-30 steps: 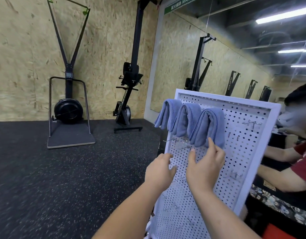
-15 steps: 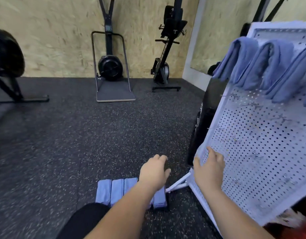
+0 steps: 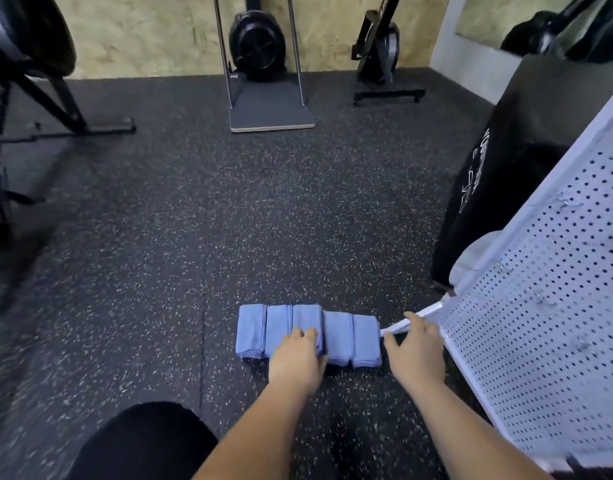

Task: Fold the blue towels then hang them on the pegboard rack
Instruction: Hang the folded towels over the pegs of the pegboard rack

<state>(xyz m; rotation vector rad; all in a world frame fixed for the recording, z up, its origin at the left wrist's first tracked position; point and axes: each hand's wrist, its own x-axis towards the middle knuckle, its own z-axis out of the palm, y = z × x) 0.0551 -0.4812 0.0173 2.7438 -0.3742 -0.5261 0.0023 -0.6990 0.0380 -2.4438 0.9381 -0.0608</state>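
Since they lie folded and packed side by side in one neat row, the five blue towels (image 3: 338, 336) at lower centre of the frame look like stock made ready for hanging. They sit on the speckled floor (image 3: 159, 237) just left of the pegboard rack's white foot (image 3: 426, 311), a short reach from the board. The left hand (image 3: 298, 362) rests on the near end of the middle towel (image 3: 307, 318), fingers laid over it. Whether it already pinches the cloth I cannot tell, though the placement suits lifting that one out. The right hand (image 3: 416, 351) hovers with fingers spread, holding nothing, just beside the foot, probably kept free for the towel's other end. The pegboard rack (image 3: 540, 306) leans along the right edge, with no towel on the part in view. A black-clad knee (image 3: 142, 441) sits at lower left.
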